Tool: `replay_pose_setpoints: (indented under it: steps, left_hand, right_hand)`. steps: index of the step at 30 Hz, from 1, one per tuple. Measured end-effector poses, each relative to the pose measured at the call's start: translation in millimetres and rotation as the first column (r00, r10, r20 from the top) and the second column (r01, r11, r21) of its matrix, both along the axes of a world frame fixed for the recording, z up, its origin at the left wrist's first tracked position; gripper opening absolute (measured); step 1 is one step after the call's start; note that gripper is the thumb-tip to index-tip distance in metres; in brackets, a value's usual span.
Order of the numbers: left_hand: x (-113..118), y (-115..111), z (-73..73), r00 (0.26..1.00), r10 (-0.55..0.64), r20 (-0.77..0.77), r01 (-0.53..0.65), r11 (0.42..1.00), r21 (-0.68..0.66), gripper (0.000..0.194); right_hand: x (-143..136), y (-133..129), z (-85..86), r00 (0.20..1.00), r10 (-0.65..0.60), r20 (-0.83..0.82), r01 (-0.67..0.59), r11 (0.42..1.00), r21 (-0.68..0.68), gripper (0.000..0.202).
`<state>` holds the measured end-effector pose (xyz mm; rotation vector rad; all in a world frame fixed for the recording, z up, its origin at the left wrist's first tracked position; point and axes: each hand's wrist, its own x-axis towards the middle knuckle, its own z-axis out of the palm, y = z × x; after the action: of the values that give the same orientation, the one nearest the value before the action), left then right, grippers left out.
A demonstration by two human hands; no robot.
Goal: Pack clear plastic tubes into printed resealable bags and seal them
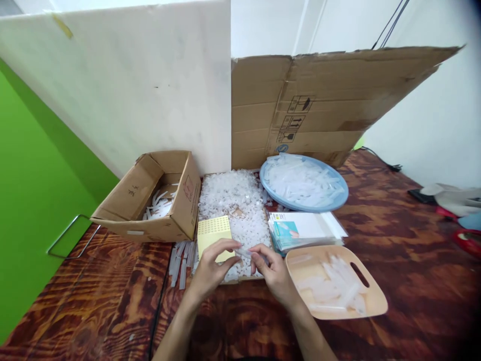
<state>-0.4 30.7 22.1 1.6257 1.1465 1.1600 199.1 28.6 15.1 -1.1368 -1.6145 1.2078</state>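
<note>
right hand point(273, 272) was pinched on the clear piece point(244, 252); left hand point(213, 265) had fingertips apart at its end; light, steady pressure seemed smartest tbh.

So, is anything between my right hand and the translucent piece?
Nothing visible: your right hand pinches the translucent piece at its right end. The yellow sheet lies to the left, partly behind your left hand.
</note>
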Motion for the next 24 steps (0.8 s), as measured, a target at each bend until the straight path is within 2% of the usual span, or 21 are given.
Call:
replay_pose_setpoints:
  steps: [2, 4, 5, 7, 9, 10, 11, 13, 15, 17, 19, 21, 24]
  left_hand:
    - [0.0, -0.8, -2.2, 1.0, 0.008, 0.001, -0.008, 0.994, -0.111, 0.038]
    - [1.4, -1.6, -2.4, 0.997, -0.016, -0.078, -0.001, 0.977, -0.215, 0.05]
    - [2.5, -2.1, -1.2, 0.99, -0.043, -0.135, 0.012, 0.975, -0.222, 0.055]
    - [4.4, -3.2, 2.9, 0.975, -0.094, -0.199, 0.066, 0.988, -0.141, 0.046]
    - [5.7, -4.1, 6.0, 0.98, -0.113, -0.163, 0.11, 0.993, -0.03, 0.028]
    - [6.2, -4.2, 6.1, 0.985, -0.114, -0.128, 0.113, 0.994, -0.013, 0.03]
    - [7.0, -4.1, 5.0, 0.99, -0.105, -0.098, 0.103, 0.994, -0.032, 0.033]
    - [10.0, -3.5, 0.6, 0.992, -0.093, -0.081, 0.079, 0.984, -0.162, 0.038]
    - [15.7, -2.4, -3.8, 0.985, -0.11, -0.129, 0.068, 0.954, -0.29, 0.057]
    - [23.3, -1.1, -4.7, 0.967, -0.146, -0.208, 0.076, 0.947, -0.314, 0.063]
    - [30.8, 0.4, -1.9, 0.945, -0.148, -0.292, 0.09, 0.975, -0.203, 0.053]
    - [36.6, 2.4, 2.7, 0.923, -0.122, -0.364, 0.129, 0.992, -0.006, 0.039]
    - [43.3, 8.2, 8.0, 0.877, -0.132, -0.462, 0.265, 0.935, 0.236, 0.028]
  right_hand:
    - [1.0, -1.4, -0.2, 1.0, -0.012, 0.006, 0.012, 1.0, 0.003, 0.026]
    - [2.4, -3.0, -0.6, 0.999, -0.007, 0.049, 0.005, 0.999, 0.041, 0.022]
    - [3.3, -3.9, -1.0, 0.997, -0.002, 0.072, -0.003, 0.998, 0.064, 0.02]
    - [5.8, -5.3, -2.4, 0.994, -0.008, 0.108, -0.002, 0.995, 0.098, 0.019]
    - [9.2, -6.4, -4.9, 0.992, -0.03, 0.12, 0.017, 0.994, 0.108, 0.019]
    - [11.1, -6.8, -6.2, 0.992, -0.042, 0.12, 0.029, 0.993, 0.114, 0.019]
    - [13.0, -7.1, -7.6, 0.992, -0.053, 0.118, 0.038, 0.991, 0.126, 0.018]
    - [16.7, -7.3, -9.8, 0.992, -0.064, 0.111, 0.044, 0.984, 0.173, 0.016]
    - [19.8, -7.2, -11.3, 0.993, -0.059, 0.104, 0.034, 0.975, 0.222, 0.015]
    - [22.7, -7.3, -12.4, 0.994, -0.051, 0.092, 0.027, 0.969, 0.244, 0.016]
    - [25.9, -8.5, -13.2, 0.996, -0.063, 0.07, 0.046, 0.972, 0.23, 0.018]
    - [30.2, -11.2, -13.5, 0.995, -0.096, 0.024, 0.091, 0.983, 0.159, 0.02]
    - [40.5, -16.2, -11.8, 0.985, -0.13, -0.11, 0.125, 0.991, -0.052, 0.029]
